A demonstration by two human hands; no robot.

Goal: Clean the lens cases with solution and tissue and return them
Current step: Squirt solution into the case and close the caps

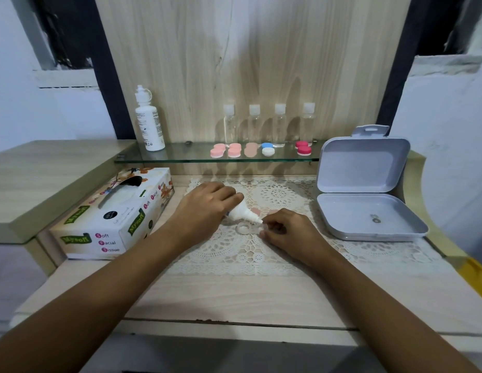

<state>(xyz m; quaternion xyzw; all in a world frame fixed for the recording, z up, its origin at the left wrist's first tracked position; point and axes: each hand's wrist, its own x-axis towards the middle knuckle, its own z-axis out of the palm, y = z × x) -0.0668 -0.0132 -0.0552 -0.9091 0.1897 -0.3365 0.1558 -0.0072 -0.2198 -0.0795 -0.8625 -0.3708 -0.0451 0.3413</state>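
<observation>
Pale wood counter (234, 297); wood-grain back panel (248, 63) upright behind it, glass shelf (180, 155) fixed across its base. White walls (14, 109) either side. Dark window (67, 30) upper left. Side ledge (46, 170) at left. Light even, soft.

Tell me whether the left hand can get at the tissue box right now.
Probably yes: the tissue box lies close beside the left hand with nothing between them. But that hand grips the small bottle, so it would likely have to set it down first.
</observation>
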